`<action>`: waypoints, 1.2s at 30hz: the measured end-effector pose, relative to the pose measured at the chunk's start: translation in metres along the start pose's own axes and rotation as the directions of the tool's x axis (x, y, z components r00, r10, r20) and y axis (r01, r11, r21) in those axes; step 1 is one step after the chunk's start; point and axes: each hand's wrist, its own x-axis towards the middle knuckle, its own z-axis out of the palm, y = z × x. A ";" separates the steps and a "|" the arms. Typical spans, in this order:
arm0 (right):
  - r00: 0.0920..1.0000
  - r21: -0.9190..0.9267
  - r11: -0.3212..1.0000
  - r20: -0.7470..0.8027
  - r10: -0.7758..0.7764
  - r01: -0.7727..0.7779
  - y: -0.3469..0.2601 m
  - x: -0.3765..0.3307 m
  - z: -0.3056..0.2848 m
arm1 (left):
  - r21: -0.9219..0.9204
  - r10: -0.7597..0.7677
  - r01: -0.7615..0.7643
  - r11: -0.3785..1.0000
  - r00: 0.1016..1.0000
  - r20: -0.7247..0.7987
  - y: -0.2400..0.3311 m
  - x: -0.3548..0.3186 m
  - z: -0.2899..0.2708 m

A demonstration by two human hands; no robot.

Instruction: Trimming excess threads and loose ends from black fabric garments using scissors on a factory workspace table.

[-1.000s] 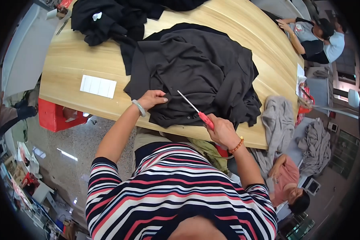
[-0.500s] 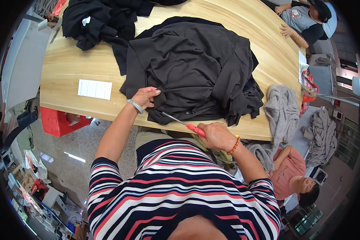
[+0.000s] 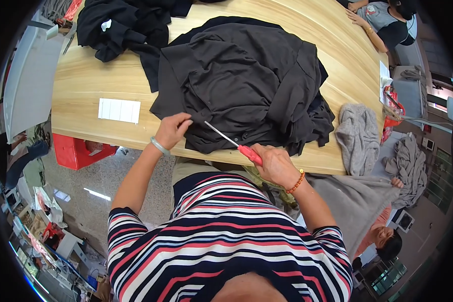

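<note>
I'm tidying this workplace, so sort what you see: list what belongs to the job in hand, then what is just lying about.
In the job:
dark garment, spread on the table
red-handled tool, in the right hand
left hand, at the garment's near left

Apparently just lying about:
white paper
black clothes pile
red stool

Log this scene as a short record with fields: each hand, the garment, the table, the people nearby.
Left hand: at the garment's near left edge; grip unclear
Right hand: holds a red-handled tool, its thin metal shaft pointing up-left over the garment
Garment: dark, rumpled, buttons visible near the front edge
Table: wood-grained; also bears a white card and black clothing
People nearby: one at upper right, hand on the table; one at lower right, holding grey cloth
</note>
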 end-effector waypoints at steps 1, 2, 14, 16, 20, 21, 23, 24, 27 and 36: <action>0.999 -0.005 1.000 0.032 -0.006 0.006 0.000 0.000 -0.001 | 0.001 0.000 0.000 1.000 1.000 0.000 -0.005 0.004 0.000; 0.998 -0.011 1.000 0.064 -0.011 0.012 -0.001 -0.001 -0.002 | -0.208 -0.074 0.075 0.975 0.997 0.010 -0.014 0.012 0.001; 0.991 -0.001 0.997 0.110 -0.071 0.071 -0.017 0.006 0.008 | -0.717 -0.433 0.554 0.422 0.818 0.378 -0.030 0.024 -0.019; 0.985 0.033 0.998 0.164 -0.053 0.048 -0.018 0.005 0.006 | -0.634 -0.455 0.596 0.493 0.798 0.396 -0.024 0.024 -0.015; 0.997 0.111 0.994 -0.075 0.031 -0.023 -0.002 0.001 0.010 | -0.587 -0.467 0.531 0.610 0.840 0.275 0.010 0.036 0.000; 0.996 0.114 0.993 -0.079 0.037 -0.028 0.000 -0.001 0.010 | -0.571 -0.467 0.515 0.639 0.850 0.244 0.021 0.038 0.004; 0.989 0.145 0.986 -0.109 0.103 -0.087 0.004 -0.002 0.011 | -0.534 -0.469 0.485 0.693 0.865 0.177 0.036 0.042 0.015; 0.989 0.145 0.986 -0.112 0.100 -0.084 0.004 -0.002 0.011 | -0.729 -0.576 0.552 0.405 0.773 0.265 0.038 0.047 0.022; 0.983 0.143 0.981 -0.113 0.145 -0.128 0.006 -0.001 0.011 | -0.871 -0.534 0.463 0.167 0.785 0.315 0.021 0.052 0.043; 0.972 0.136 0.972 -0.111 0.208 -0.193 0.011 0.006 0.019 | -0.947 -0.464 0.281 0.156 0.867 0.180 0.016 0.062 0.060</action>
